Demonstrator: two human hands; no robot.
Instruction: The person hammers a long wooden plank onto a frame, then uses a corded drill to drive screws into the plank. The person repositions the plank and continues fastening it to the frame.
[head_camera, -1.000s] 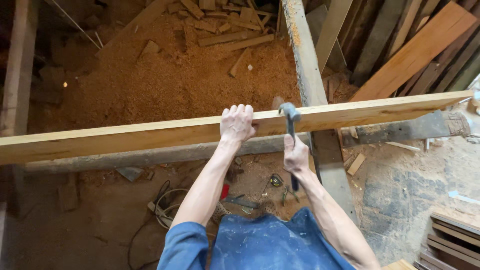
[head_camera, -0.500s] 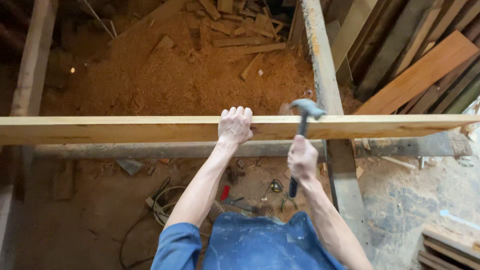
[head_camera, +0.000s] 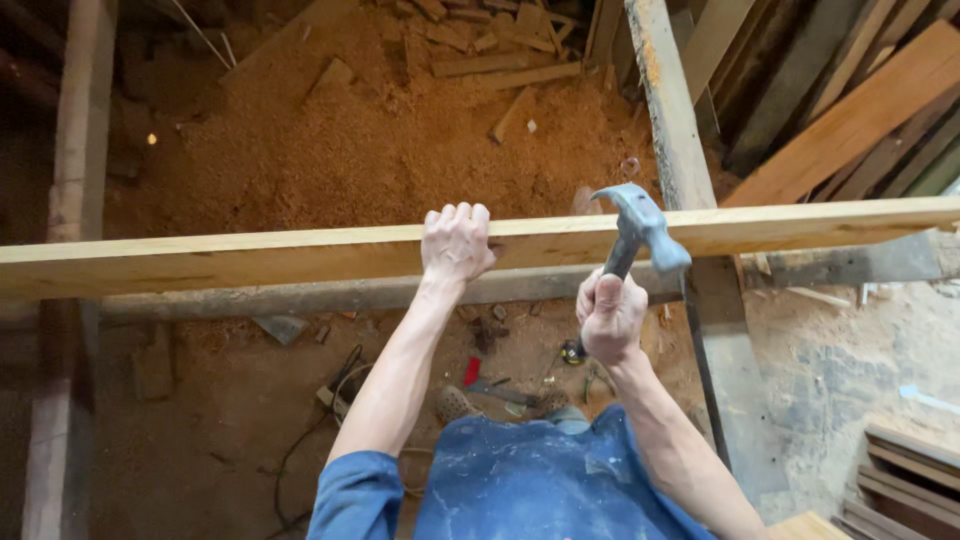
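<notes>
A: What has the left hand (head_camera: 456, 243) got?

B: Its grip is closed over the top edge of the long pale wooden plank (head_camera: 250, 258), fingers curled across the far side. I'd judge it pins the plank down so it cannot bounce or slide.

A: And the right hand (head_camera: 611, 317)?

B: Its grip is a full fist around the dark handle of the grey steel claw hammer (head_camera: 637, 226), taken low on the handle, probably for leverage. The head stands above that grip and just in front of the plank's face, a little to the right of the left grip.

A: What carries the plank?

B: It runs level across the view; right of both grips it crosses a rusty upright steel post (head_camera: 672, 120). Just below the left grip a grey beam (head_camera: 330, 297) runs parallel. Whether the plank rests on either, I cannot tell.

A: Beyond the hands?

B: Past the grips lies a heap of orange-brown sawdust (head_camera: 340, 150) with timber offcuts. Under the arms, on the dirt floor (head_camera: 200, 420), sit small tools and a dark cable (head_camera: 310, 430).
</notes>
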